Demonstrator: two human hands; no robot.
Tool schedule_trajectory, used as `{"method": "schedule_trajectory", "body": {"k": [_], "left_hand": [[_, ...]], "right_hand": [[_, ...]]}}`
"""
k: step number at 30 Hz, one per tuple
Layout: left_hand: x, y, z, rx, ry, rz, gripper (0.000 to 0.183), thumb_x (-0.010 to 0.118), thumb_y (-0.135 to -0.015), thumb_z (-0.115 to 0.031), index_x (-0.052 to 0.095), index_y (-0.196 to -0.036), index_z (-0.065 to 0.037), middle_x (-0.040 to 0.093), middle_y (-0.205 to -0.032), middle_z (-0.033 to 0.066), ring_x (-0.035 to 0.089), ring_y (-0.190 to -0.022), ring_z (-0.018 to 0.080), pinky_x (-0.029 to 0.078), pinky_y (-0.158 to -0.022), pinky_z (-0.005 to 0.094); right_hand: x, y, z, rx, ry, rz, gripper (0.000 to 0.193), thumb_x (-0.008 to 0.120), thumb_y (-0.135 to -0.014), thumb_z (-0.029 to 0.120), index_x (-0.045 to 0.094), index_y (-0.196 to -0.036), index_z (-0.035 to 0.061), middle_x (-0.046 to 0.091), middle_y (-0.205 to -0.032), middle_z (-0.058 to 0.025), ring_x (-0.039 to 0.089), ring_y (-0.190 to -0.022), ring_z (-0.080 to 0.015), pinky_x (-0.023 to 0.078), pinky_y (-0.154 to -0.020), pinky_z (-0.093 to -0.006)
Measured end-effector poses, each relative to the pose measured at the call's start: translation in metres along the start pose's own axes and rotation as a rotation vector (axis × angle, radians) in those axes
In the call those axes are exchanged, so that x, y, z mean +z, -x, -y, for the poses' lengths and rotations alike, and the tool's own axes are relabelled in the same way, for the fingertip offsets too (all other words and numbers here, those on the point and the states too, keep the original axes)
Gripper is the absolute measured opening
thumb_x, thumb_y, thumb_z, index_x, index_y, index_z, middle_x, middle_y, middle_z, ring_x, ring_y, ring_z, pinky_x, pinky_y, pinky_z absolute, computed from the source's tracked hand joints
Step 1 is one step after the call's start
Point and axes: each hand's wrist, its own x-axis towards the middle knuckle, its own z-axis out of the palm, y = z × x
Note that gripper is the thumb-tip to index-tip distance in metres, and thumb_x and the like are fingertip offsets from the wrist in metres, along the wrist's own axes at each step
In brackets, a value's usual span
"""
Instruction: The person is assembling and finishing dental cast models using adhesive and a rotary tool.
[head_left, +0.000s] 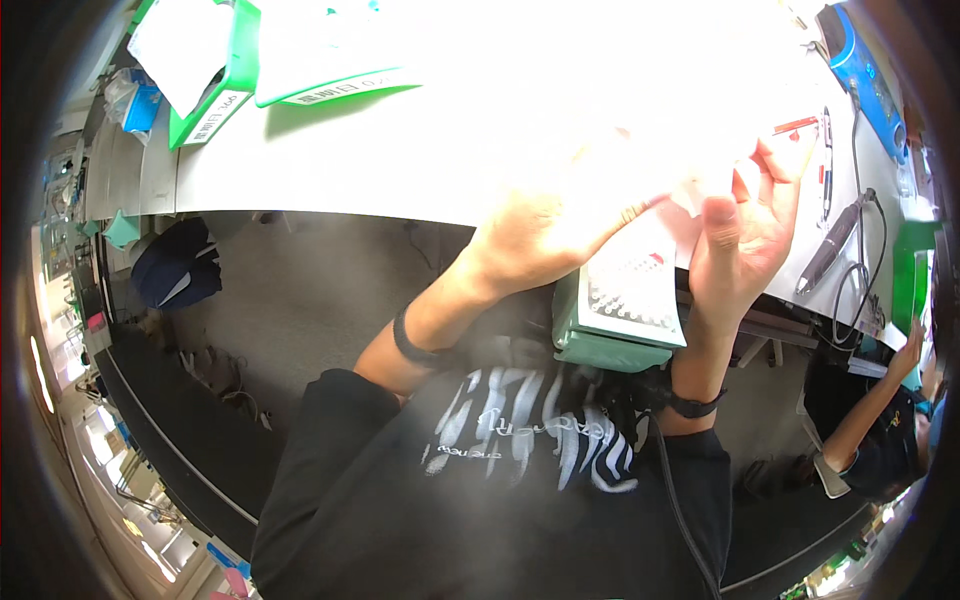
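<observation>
My left hand [535, 235] reaches over the table's front edge, its thumb stretched toward my right hand. Glare washes out its other fingers; they look closed on a small pale thing that I cannot make out. Turned palm up, my right hand [748, 232] is close by, thumb raised and apart from its loosely bent fingers. I see nothing held in it. Below and between the hands is a green box [612, 352], close to my body. Rows of small round pieces or holes show on its white top [632, 300].
Green bins [245, 60] with white labels stand at the far left of the white table [320, 180]. A grey pen-shaped tool [832, 255] with a cable, pens [827, 170] and a blue device [862, 75] are at the right. Another person's arm [868, 410] appears at the right.
</observation>
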Motion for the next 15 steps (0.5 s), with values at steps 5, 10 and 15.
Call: {"method": "schedule_trajectory", "body": {"k": [5,10,15], "left_hand": [[-0.046,0.002,0.004,-0.113,-0.187,-0.101,0.006,0.058,-0.079,0.003,0.058,-0.085,0.005,0.068,-0.089,0.0129,0.060,-0.071,0.0221,0.050,-0.067,0.0321],[-0.079,-0.011,0.029,-0.227,-0.250,-0.140,0.012,0.056,-0.075,0.003,0.058,-0.086,0.004,0.066,-0.087,0.0147,0.057,-0.068,0.0299,0.050,-0.067,0.0362],[-0.080,-0.005,0.063,0.293,-0.507,-0.080,0.019,0.058,-0.076,0.005,0.061,-0.095,0.004,0.066,-0.092,0.0167,0.061,-0.076,0.0336,0.052,-0.075,0.0383]], "right_hand": [[-0.004,-0.002,-0.007,-0.155,0.142,-0.063,0.060,0.074,-0.091,0.014,0.039,-0.137,0.0006,0.049,-0.119,-0.0088,0.053,-0.105,-0.0159,0.050,-0.083,-0.0253],[-0.003,-0.008,0.000,-0.118,0.081,-0.077,0.060,0.079,-0.082,0.003,0.041,-0.129,0.0000,0.058,-0.104,-0.0082,0.057,-0.093,-0.0144,0.048,-0.086,-0.0285],[-0.003,-0.008,-0.006,-0.189,0.310,0.066,0.054,0.083,-0.078,0.002,0.046,-0.117,0.0019,0.058,-0.102,-0.0077,0.059,-0.093,-0.0142,0.048,-0.084,-0.0310]]}}
